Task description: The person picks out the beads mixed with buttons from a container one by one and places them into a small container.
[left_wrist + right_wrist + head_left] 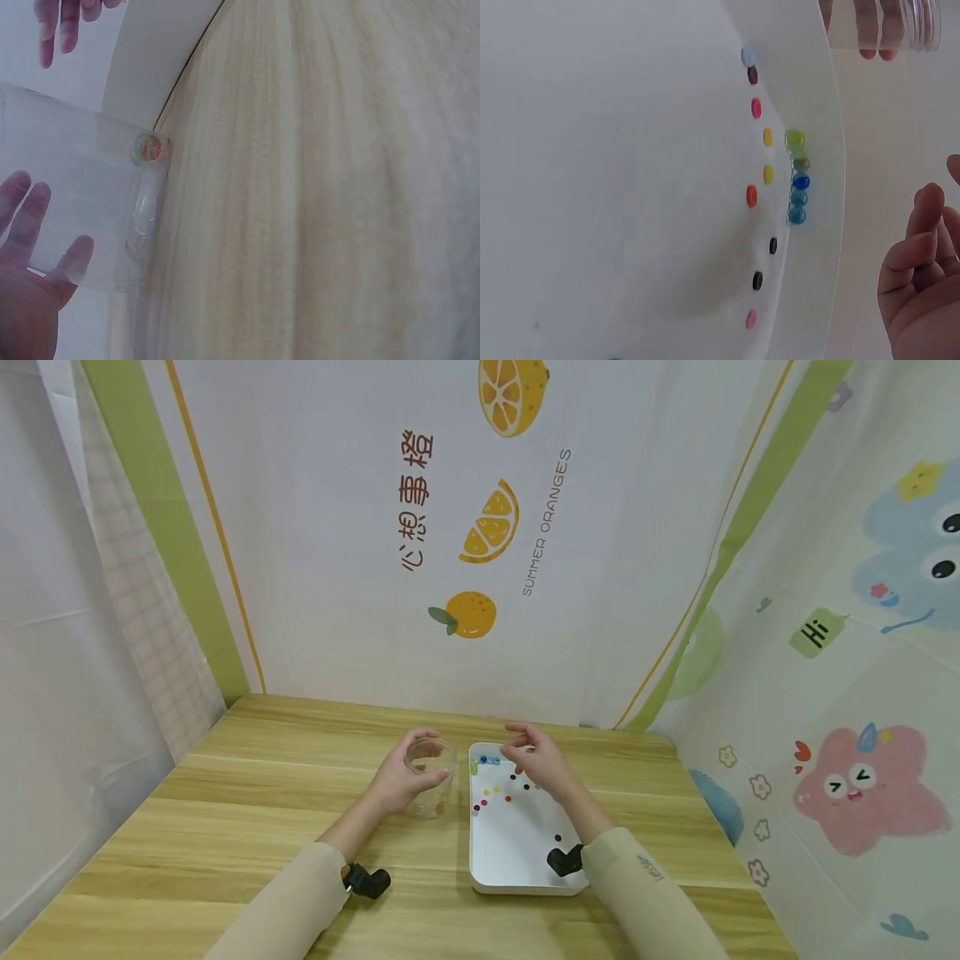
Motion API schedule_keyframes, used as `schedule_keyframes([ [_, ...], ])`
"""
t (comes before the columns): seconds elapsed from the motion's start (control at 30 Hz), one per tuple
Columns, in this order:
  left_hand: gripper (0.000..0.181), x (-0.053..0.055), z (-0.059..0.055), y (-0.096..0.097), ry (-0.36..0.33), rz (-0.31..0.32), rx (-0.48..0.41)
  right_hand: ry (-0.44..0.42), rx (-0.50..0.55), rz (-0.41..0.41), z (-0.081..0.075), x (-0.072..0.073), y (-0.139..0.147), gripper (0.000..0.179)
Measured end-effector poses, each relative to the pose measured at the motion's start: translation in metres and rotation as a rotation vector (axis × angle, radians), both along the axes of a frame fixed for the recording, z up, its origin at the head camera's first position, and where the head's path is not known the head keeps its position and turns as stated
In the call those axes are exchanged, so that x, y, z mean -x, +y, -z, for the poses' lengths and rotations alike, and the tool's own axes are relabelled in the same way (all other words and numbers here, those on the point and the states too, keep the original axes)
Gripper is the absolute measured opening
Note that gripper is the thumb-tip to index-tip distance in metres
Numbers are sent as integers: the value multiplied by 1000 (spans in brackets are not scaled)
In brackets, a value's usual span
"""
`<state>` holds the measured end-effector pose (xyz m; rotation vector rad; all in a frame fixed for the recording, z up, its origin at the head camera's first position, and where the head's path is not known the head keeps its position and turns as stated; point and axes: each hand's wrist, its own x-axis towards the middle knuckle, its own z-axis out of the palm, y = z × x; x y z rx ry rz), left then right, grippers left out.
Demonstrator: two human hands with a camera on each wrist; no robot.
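Your left grip (397,780) curls round the clear cup (426,803) at ten o'clock of the white tray (517,856), steadying its mouth upward, while your right grip (546,766) hangs loosely spread at one o'clock, nothing visibly pinched, and the low wall (819,247) probably stops the marbles (801,181) at eleven rolling off.

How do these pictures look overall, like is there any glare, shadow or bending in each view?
Head view: fairly even light, with readable lettering on the white cloth backdrop printed with oranges; left wrist view: hazy, the wood-grain table paling rightward, glints along the clear cylindrical container; right wrist view: a soft shadow on the white rectangular tray, whose rim looks bowed.
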<state>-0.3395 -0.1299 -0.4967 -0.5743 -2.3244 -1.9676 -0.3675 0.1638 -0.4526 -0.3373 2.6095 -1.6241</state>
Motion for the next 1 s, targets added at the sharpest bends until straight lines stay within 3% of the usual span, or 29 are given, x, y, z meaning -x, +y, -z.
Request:
schedule_keyframes([
  [0.5,69,-2,-2,0,-2,0,4,-1,-62,53,4,11,27,44],
  [1.0,70,0,-1,0,-9,8,3,-51,-179,64,8,16,30,34],
])
